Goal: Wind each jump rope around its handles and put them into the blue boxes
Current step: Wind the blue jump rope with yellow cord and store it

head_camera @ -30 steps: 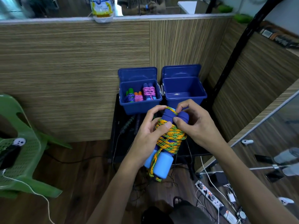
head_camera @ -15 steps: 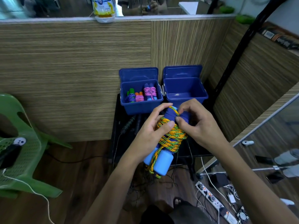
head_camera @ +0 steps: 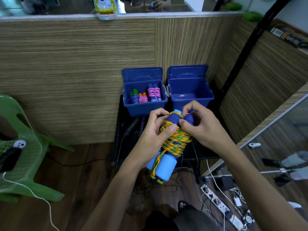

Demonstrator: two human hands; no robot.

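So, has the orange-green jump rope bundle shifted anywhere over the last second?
No. The jump rope stays put, its top still just below the empty blue box front rim, gripped by the left hand and right hand.

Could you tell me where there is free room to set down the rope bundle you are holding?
The right blue box shows a bare floor between its walls. The left blue box is crowded: three wound ropes line its front, leaving only a strip by the back wall. Both hands hold the bundle.

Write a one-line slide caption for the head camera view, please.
Both hands grip an orange-green jump rope wound around blue handles, before two open blue boxes.
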